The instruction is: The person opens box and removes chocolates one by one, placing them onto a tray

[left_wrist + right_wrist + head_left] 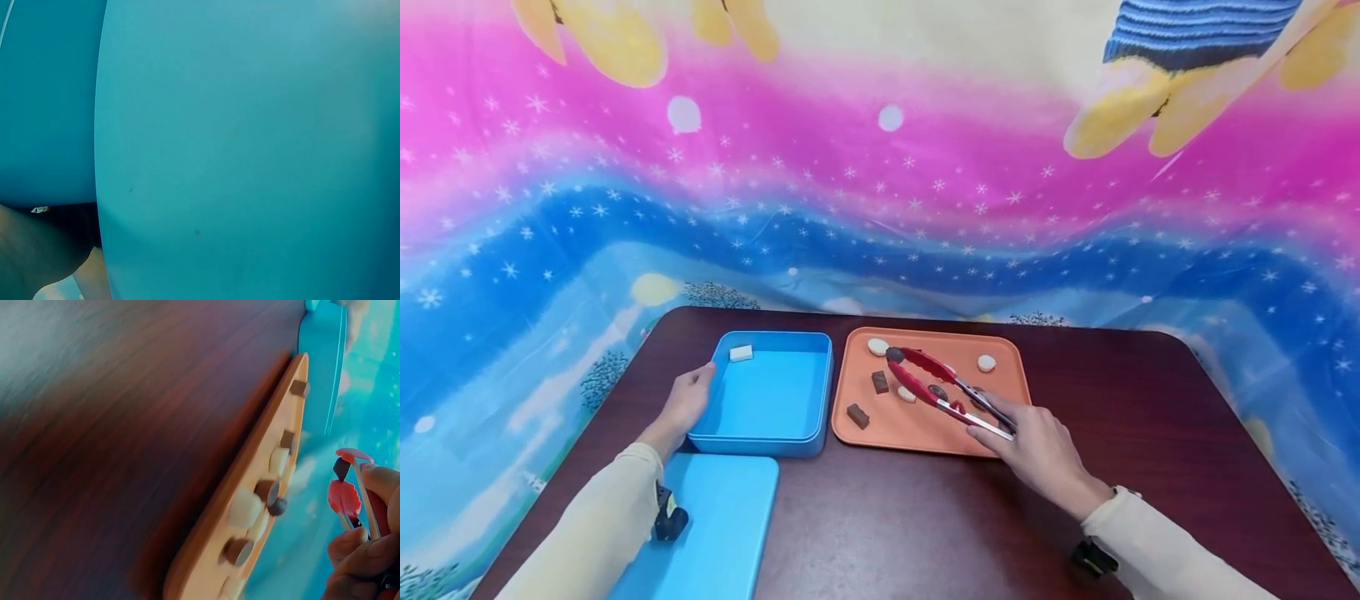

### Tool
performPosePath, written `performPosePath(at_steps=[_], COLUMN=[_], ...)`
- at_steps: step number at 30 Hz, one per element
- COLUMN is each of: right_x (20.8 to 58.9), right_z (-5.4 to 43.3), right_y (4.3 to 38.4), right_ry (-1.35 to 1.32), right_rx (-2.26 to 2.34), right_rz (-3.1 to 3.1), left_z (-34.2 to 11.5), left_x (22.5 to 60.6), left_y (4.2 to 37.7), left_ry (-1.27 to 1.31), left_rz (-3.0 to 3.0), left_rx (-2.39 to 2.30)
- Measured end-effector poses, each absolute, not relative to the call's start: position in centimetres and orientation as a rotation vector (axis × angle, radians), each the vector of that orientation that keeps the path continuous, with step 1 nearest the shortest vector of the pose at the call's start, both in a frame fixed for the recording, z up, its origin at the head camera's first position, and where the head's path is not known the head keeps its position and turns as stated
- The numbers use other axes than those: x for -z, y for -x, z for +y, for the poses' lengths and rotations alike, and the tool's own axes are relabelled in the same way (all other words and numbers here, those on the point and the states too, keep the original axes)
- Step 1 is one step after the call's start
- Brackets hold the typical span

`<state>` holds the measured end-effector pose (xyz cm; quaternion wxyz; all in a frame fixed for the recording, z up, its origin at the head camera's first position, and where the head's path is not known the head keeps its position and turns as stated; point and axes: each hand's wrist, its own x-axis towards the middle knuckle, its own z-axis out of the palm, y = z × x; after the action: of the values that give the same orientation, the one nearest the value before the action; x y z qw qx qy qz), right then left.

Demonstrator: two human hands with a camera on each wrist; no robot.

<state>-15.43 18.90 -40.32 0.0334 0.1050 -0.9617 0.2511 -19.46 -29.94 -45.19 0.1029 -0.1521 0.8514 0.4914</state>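
My right hand (1045,446) holds red-tipped metal tongs (916,387) over the orange tray (850,362). Between the tong tips is a small dark brown chocolate-like piece (341,467), raised above the tray in the right wrist view. On the tray lie brown blocks such as one brown piece (858,416), along with round cream-white pieces like this one (987,363). My left hand (687,404) grips the left wall of an uncovered blue box (775,396), thumb at the rim. One white block (741,353) sits in the box's far left corner.
A flat light-blue lid (730,508) lies in front of the box, under my left forearm. Box and tray stand side by side near the far edge of the dark wooden table (880,517). A colourful printed cloth (850,208) hangs behind the table.
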Motion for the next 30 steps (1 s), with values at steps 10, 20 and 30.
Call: performPosePath(at_steps=[10,20,30], right_x=[40.0,40.3,40.5], right_z=[21.7,24.0,24.8], right_y=[16.8,18.5,19.3], right_ry=[-0.233,-0.146,-0.165], right_rx=[-0.746,-0.681,-0.585], right_rz=[-2.963,-3.019,-3.065], left_z=[-29.9,-29.9,-29.9], left_x=[45.1,45.1,45.2], left_y=[19.4,19.6,19.5], left_ry=[0.444,0.455,0.446], left_rz=[2.514,2.514,2.527], left_rx=[-1.436,-1.433,-1.434])
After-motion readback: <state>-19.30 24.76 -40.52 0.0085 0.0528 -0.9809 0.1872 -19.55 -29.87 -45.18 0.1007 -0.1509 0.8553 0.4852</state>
